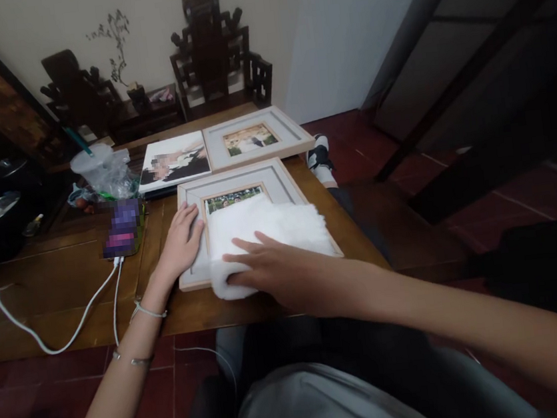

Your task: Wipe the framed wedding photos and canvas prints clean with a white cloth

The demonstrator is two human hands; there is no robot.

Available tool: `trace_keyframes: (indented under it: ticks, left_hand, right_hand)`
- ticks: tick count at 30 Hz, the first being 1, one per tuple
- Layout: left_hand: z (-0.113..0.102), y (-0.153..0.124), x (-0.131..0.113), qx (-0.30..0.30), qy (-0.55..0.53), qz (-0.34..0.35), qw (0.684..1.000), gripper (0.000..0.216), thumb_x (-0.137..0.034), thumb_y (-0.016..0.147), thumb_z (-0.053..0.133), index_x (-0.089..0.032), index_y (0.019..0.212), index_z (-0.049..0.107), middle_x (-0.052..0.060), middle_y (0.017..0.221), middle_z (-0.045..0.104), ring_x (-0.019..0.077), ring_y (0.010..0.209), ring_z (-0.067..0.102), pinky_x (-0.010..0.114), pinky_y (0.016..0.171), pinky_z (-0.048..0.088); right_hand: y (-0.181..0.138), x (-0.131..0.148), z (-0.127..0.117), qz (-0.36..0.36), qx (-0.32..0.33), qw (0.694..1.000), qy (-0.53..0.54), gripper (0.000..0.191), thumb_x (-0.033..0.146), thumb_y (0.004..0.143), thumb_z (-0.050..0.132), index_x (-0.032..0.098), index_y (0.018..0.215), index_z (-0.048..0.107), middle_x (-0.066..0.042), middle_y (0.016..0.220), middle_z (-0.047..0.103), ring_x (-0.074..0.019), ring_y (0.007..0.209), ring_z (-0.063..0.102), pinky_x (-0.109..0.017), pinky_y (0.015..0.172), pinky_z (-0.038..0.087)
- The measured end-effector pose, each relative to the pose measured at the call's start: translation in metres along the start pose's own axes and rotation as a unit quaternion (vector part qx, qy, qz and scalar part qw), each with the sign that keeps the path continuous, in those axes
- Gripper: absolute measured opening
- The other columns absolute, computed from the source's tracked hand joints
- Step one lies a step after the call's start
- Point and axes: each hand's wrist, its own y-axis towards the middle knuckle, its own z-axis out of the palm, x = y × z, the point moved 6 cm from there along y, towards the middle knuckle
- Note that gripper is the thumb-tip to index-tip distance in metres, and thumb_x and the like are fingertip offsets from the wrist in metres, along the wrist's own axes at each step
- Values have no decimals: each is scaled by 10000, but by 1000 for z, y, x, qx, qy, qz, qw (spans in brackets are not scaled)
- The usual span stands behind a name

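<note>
1. Wooden table [55,281]: carries everything listed; I place each item relative to the near frame.
2. Near frame [286,180]: a pale picture frame lying flat at the table's front edge, straight ahead of the body. Only the top strip of its photograph shows.
3. White cloth [280,225]: a folded pad spread over the near frame's centre and front half. Its long side runs from the left rail towards the right rail, and its front-left corner hangs over the front rail.
4. Far frame [292,130] and unframed print [175,157]: side by side just behind the near frame, both face up.
5. Right hand [270,270]: palm down on the cloth's front-left corner, fingers straight and spread, pointing left across the near frame. It presses flat and grips nothing, as far as I can see. This is the hand on the cloth.
6. Left hand [181,237]: open and flat on the near frame's left rail, just beside the cloth's left edge, not touching it.
7. Phone [123,230]: left of the near frame, with a white cable [93,304] plugged in.
</note>
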Motion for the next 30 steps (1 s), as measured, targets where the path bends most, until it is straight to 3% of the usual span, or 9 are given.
trace_keyframes:
  ticks: [7,11,16,20,23,26,27,30]
  left_hand:
    - [0,-1,-3,14,3,15,1000,475,-343,1017,437,-87,1384,596,183,1515,544,307,1513,372,539,1251,299]
    - [0,-1,-5,11,6,26,1000,455,-324,1013,445,-103,1376,611,163,1504,560,296,1496,404,522,1245,329]
    - [-1,-2,-7,12,5,30,999,447,-312,1011,461,-105,1378,611,161,1507,553,297,1495,405,538,1240,331]
    - [-3,-2,-7,1,-6,24,1000,445,-304,1005,478,-87,1364,624,172,1488,569,298,1478,431,535,1233,341]
    - [-4,-2,-9,-14,-20,31,999,421,-301,1000,496,-108,1340,652,157,1461,596,290,1412,524,515,1214,382]
    - [-6,-2,-12,-26,-24,35,999,391,-290,993,512,-98,1281,694,166,1405,645,294,1341,598,503,1179,433]
    - [-6,-2,-12,-29,-23,35,999,375,-285,993,515,-101,1255,709,163,1375,670,292,1312,623,498,1162,454]
    - [-6,-1,-13,-32,-29,32,999,327,-279,993,525,-137,1191,743,133,1286,731,278,1221,686,480,1112,506]
  right_hand:
    - [-97,-52,10,110,-36,993,7,657,-39,724,468,245,1274,689,-150,1414,622,-411,1409,458,-741,1055,389]
    - [-102,-84,8,190,-3,982,6,703,-68,662,439,301,1169,757,-93,1368,667,-422,1440,413,-775,1063,352]
    - [-63,-129,1,247,4,968,-34,701,-64,707,383,246,1225,740,-121,1432,617,-404,1479,356,-729,1024,395]
    - [-24,-152,-8,259,-48,960,-96,670,-59,767,359,167,1313,676,-178,1411,612,-398,1383,469,-641,968,454]
    - [17,-147,-18,218,-113,963,-112,692,-75,792,343,136,1396,607,-178,1515,525,-400,1417,411,-654,1026,411]
    - [67,-129,-21,120,-141,976,-115,693,-71,842,352,196,1446,566,-113,1637,374,-381,1513,255,-686,1116,284]
    - [82,-123,-20,91,-131,981,-114,672,-61,861,371,211,1445,564,-103,1638,376,-366,1525,233,-677,1136,249]
    - [115,-118,-11,68,-64,991,-94,606,-58,875,409,190,1393,602,-140,1480,572,-309,1514,286,-594,1154,237]
